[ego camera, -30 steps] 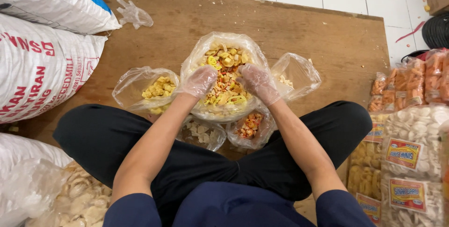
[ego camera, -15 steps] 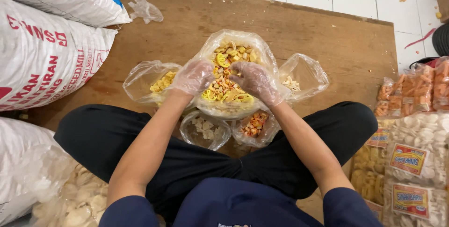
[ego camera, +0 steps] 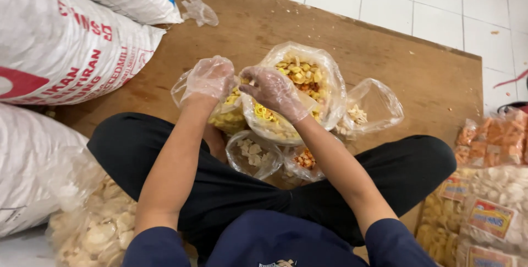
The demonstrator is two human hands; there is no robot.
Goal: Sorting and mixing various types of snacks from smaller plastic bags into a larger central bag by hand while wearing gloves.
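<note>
- Clear plastic gloves cover both hands, which meet over a group of open bags on the brown wooden board (ego camera: 418,74) where the person sits cross-legged.
- Left hand (ego camera: 209,77), fingers curled inward, hovers above the small clear bag of yellow crackers (ego camera: 228,114); whether it grips anything cannot be told.
- Right hand (ego camera: 273,92), half closed with the fingers bent, rests on the near rim of the large clear bag of mixed yellow and orange crackers (ego camera: 305,77), near the board's middle.
- Just beside that bag, toward the board's right edge, lies a clear bag of pale crackers (ego camera: 369,110).
- Two smaller bags, one of white pieces (ego camera: 253,154) and one of orange pieces (ego camera: 304,159), sit against the person's legs.
- White woven sacks (ego camera: 60,47) lean over the board's left edge.
</note>
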